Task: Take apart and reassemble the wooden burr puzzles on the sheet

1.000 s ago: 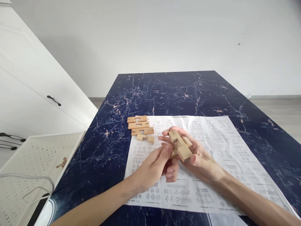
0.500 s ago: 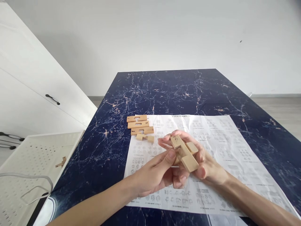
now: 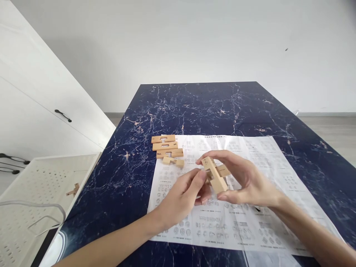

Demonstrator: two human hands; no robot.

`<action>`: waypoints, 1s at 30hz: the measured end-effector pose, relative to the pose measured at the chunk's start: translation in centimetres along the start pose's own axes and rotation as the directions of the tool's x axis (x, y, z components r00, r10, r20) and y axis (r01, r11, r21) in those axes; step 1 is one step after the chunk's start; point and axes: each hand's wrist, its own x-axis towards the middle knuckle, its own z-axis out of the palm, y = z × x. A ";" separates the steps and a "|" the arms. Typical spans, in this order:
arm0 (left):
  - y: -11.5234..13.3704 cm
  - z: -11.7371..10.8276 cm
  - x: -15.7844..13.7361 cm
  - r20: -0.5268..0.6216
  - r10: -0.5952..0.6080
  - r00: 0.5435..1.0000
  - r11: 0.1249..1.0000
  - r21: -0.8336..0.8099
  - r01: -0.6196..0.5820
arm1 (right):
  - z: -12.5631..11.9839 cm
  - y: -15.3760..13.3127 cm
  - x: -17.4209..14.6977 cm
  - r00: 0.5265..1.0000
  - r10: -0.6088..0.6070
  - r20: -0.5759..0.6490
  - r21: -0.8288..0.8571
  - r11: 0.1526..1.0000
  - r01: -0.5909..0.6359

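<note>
Above the printed sheet, both hands hold notched wooden puzzle pieces that cross each other. The upper puzzle piece (image 3: 217, 181) carries a written number and lies aslant over a second puzzle piece (image 3: 223, 170). My left hand (image 3: 185, 196) pinches the crossing pieces from the left between thumb and fingers. My right hand (image 3: 244, 181) spans the numbered piece, with fingers at its far end and thumb at its near end. Left of the hands, several flat slotted wooden pieces (image 3: 164, 146) with numbers lie in a stack-like row. A loose notched puzzle piece (image 3: 172, 161) rests just below them.
A creased instruction sheet (image 3: 236, 148) with small printed diagrams covers the near part of the dark blue marbled table (image 3: 194, 107). At left stands a white perforated tray or cart (image 3: 30, 185) with a small wooden piece (image 3: 72, 189) and a pale cable (image 3: 33, 203).
The held pieces have turned, so the numbered one shows more of its side. My right hand has shifted from beneath them to gripping the numbered piece at its ends.
</note>
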 end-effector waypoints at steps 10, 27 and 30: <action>0.1 -0.9 0.2 0.027 -0.013 1.000 0.985 0.171 0.008 | -0.4 1.3 0.0 1.000 -0.029 0.010 0.046 0.999 0.028; 3.0 0.1 -2.9 -0.041 0.080 0.996 0.761 0.648 -0.035 | 0.8 -1.7 0.4 0.969 0.114 -0.218 0.191 0.979 -0.072; 4.2 -2.1 -4.2 -0.122 0.113 0.986 0.505 0.862 0.049 | 1.1 -1.7 0.9 0.956 0.193 -0.220 0.052 0.981 -0.186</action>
